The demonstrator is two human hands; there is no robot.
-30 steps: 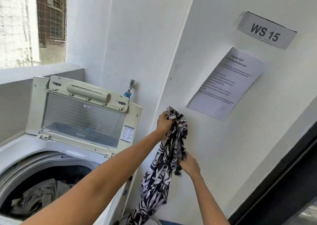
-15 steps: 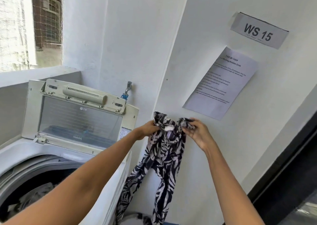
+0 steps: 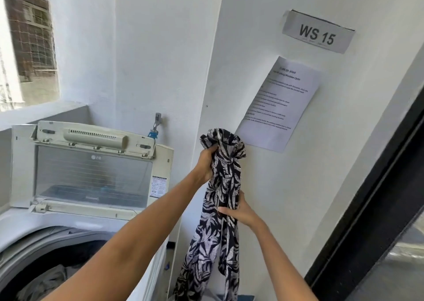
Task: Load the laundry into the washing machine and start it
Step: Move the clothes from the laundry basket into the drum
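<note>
A black-and-white leaf-print garment [image 3: 220, 227] hangs in front of the white wall, to the right of the washing machine. My left hand [image 3: 206, 163] grips its bunched top end. Lower down, my right hand [image 3: 241, 211] is curled round the middle of the cloth. Both legs of the garment dangle toward the floor. The top-loading washing machine [image 3: 27, 229] stands at the left with its lid [image 3: 91, 174] raised upright. Grey clothes [image 3: 43, 284] lie inside its drum.
A tap [image 3: 157, 122] sticks out of the wall behind the machine. A "WS 15" sign [image 3: 317, 33] and a printed sheet [image 3: 277, 103] are fixed to the wall. A dark door frame [image 3: 371, 204] runs along the right. A window [image 3: 29, 39] is at the upper left.
My right hand has dropped from the garment's top edge to its middle. My left hand has gathered the top into a bunch. The spread cloth now hangs as one narrow bundle.
</note>
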